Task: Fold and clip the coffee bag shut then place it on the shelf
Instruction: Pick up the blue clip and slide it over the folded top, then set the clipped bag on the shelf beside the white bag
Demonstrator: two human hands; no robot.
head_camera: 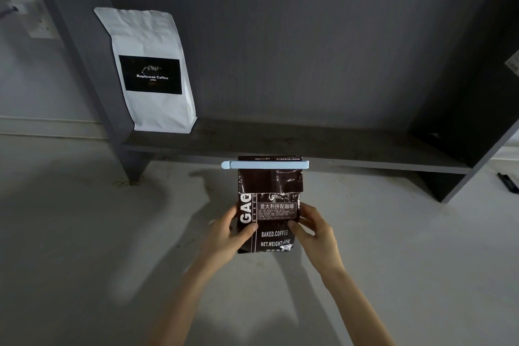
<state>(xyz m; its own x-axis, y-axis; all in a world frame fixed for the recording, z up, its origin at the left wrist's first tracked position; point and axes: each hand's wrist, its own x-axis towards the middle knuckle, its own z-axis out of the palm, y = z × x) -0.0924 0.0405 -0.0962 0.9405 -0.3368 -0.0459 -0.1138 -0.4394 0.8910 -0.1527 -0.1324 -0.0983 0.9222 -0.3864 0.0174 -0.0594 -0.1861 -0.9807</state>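
Note:
A dark brown coffee bag (276, 185) with white lettering is held upright in front of a low grey shelf (295, 146). Its folded top is pinched under a long pale blue clip (265, 164) that spans the bag's width. My left hand (227, 233) grips the bag's lower left side, thumb on the front. Gripping the lower right side is my right hand (314, 229), its thumb also on the front. The top of the bag overlaps the shelf's front edge in view.
A white coffee bag (151, 70) with a black label stands at the left end of the shelf, leaning on the back panel. Grey upright panels (92, 78) bound the shelf on both sides. A pale floor (84, 233) lies below. A dark object (508, 182) rests at far right.

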